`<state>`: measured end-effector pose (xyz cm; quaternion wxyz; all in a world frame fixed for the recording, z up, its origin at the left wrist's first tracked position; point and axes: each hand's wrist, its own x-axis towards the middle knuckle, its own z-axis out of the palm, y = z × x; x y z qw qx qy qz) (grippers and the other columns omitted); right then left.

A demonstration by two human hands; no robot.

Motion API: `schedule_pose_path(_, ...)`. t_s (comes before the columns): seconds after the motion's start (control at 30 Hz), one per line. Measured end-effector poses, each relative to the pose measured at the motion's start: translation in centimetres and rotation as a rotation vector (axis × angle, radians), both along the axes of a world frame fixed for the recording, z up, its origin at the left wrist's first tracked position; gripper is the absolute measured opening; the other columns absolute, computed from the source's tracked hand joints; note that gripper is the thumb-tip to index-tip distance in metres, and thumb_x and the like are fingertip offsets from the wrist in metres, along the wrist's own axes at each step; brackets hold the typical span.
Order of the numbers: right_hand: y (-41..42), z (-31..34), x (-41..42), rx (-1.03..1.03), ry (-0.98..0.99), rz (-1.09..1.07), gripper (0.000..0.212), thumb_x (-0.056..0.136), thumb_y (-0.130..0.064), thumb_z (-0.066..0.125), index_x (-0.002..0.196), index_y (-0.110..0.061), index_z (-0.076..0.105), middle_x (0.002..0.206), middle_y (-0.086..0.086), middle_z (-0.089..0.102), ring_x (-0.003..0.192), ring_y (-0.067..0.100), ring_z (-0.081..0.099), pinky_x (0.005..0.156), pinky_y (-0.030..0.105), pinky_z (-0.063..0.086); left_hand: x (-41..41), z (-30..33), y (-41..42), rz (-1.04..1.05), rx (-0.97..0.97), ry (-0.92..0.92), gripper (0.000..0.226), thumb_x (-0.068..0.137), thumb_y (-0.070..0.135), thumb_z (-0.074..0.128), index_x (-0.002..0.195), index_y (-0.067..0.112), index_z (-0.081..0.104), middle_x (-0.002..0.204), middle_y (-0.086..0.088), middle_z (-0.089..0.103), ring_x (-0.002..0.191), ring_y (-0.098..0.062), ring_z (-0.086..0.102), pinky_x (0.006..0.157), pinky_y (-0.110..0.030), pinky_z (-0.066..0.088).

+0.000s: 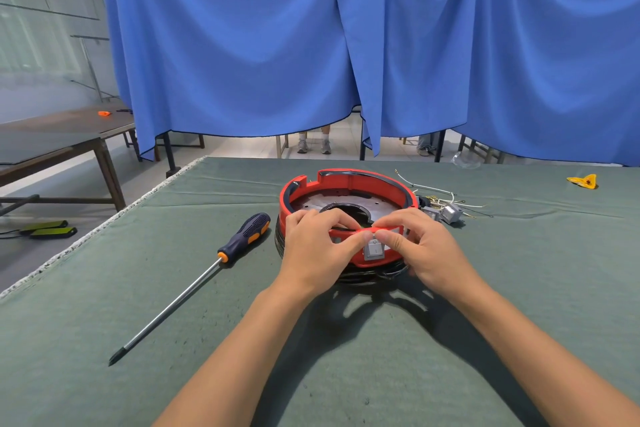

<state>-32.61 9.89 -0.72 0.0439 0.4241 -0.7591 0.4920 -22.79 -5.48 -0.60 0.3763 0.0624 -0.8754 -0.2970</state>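
A round red appliance housing [349, 184] lies open side up on the green cloth, with a metal plate and a dark hole inside and black cord coiled under it. A grey rocker switch [374, 250] sits in its near wall. My left hand [317, 250] grips the near rim, fingers curled over the edge, thumb at the switch's top. My right hand [422, 250] grips the rim from the right, its thumb meeting the left thumb above the switch.
A long screwdriver [194, 284] with a dark blue and orange handle lies left of the housing. Loose wires and grey connectors [446, 208] lie to its right. A yellow piece [583, 181] sits far right. Blue curtains [311, 45] hang behind; the table edge [104, 225] runs left.
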Motion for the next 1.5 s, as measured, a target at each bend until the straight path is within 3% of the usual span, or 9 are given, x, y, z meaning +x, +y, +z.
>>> schedule_pose_path(0.27, -0.3, 0.3, 0.4, 0.112, 0.110, -0.109, 0.016, 0.089, -0.040, 0.060, 0.099, -0.031, 0.069, 0.101, -0.014, 0.062, 0.094, 0.005, 0.055, 0.077, 0.031, 0.045, 0.2, 0.0, -0.1, 0.012, 0.013, -0.006, 0.015, 0.076, 0.051, 0.071, 0.074, 0.039, 0.062, 0.072, 0.023, 0.057, 0.090, -0.001, 0.044, 0.087, -0.024, 0.025)
schedule_pose_path(0.43, 0.3, 0.5, 0.5, 0.098, 0.014, 0.014, 0.017, 0.087, -0.035, 0.064, 0.103, -0.030, 0.067, 0.099, -0.018, 0.055, 0.070, -0.012, 0.052, 0.066, 0.018, 0.037, 0.6, -0.2, -0.2, -0.004, -0.032, 0.000, 0.020, 0.069, 0.058, 0.064, 0.079, 0.042, 0.059, 0.076, 0.021, 0.056, 0.091, -0.007, 0.046, 0.089, -0.021, 0.025)
schedule_pose_path(0.67, -0.3, 0.2, 0.3, 0.056, 0.088, -0.049, 0.012, 0.087, -0.032, 0.065, 0.097, -0.026, 0.069, 0.093, -0.015, 0.058, 0.087, -0.006, 0.052, 0.071, 0.008, 0.035, 0.1, 0.2, -0.3, 0.001, 0.040, -0.019, 0.014, 0.073, 0.048, 0.076, 0.075, 0.042, 0.063, 0.077, 0.009, 0.065, 0.095, -0.022, 0.053, 0.090, -0.029, 0.032)
schedule_pose_path(0.9, -0.9, 0.1, 0.5, 0.017, 0.069, -0.086, 0.002, 0.086, -0.032, 0.066, 0.088, -0.032, 0.066, 0.089, -0.016, 0.059, 0.080, -0.007, 0.051, 0.067, 0.008, 0.033, 0.1, 0.8, -0.3, -0.048, 0.082, -0.016, 0.015, 0.072, 0.039, 0.079, 0.070, 0.043, 0.065, 0.071, 0.020, 0.064, 0.089, -0.018, 0.057, 0.093, -0.043, 0.038)
schedule_pose_path(1.0, -0.2, 0.5, 0.3, 0.057, -0.003, -0.022, 0.012, 0.083, -0.030, 0.070, 0.095, -0.031, 0.068, 0.093, -0.015, 0.057, 0.072, -0.010, 0.050, 0.064, 0.008, 0.039, 0.7, 1.0, -1.0, -0.094, 0.020, -0.105, 0.021, 0.066, 0.046, 0.080, 0.080, 0.042, 0.065, 0.078, 0.018, 0.065, 0.092, -0.014, 0.053, 0.095, -0.035, 0.035)
schedule_pose_path(1.13, 1.0, 1.4, 0.2, 0.150, -0.191, 0.119, 0.037, 0.076, -0.014, 0.077, 0.102, -0.037, 0.065, 0.100, -0.014, 0.053, 0.059, 0.000, 0.048, 0.054, 0.023, 0.049, 1.2, 1.0, -1.5, -0.083, -0.084, -0.229, 0.037, 0.064, 0.044, 0.079, 0.096, 0.046, 0.061, 0.095, 0.012, 0.064, 0.106, -0.019, 0.047, 0.094, -0.025, 0.029)
schedule_pose_path(1.27, 0.5, 1.1, 0.7, 0.149, -0.043, 0.052, 0.043, 0.076, -0.008, 0.076, 0.099, -0.041, 0.060, 0.096, -0.017, 0.053, 0.064, -0.002, 0.051, 0.061, 0.028, 0.049, 1.1, 0.8, -1.1, -0.034, -0.100, -0.205, 0.034, 0.067, 0.042, 0.078, 0.097, 0.044, 0.060, 0.095, 0.010, 0.063, 0.105, -0.019, 0.046, 0.094, -0.025, 0.028)
schedule_pose_path(1.4, 0.6, 0.9, 0.8, 0.131, 0.026, 0.021, 0.045, 0.074, -0.011, 0.077, 0.097, -0.044, 0.059, 0.098, -0.017, 0.056, 0.070, -0.009, 0.051, 0.065, 0.020, 0.043, 1.1, 0.5, -0.9, -0.003, -0.112, -0.164, 0.034, 0.067, 0.039, 0.078, 0.099, 0.038, 0.063, 0.086, 0.020, 0.056, 0.101, -0.014, 0.041, 0.087, -0.023, 0.024)
schedule_pose_path(1.5, 0.5, 0.7, 0.8, 0.137, 0.078, -0.022, 0.042, 0.073, -0.013, 0.078, 0.099, -0.042, 0.061, 0.102, -0.016, 0.060, 0.088, -0.004, 0.055, 0.075, 0.024, 0.044, 1.1, 0.4, -0.6, 0.010, -0.147, -0.121, 0.034, 0.069, 0.036, 0.078, 0.100, 0.034, 0.065, 0.079, 0.028, 0.045, 0.094, -0.007, 0.035, 0.084, -0.020, 0.020)
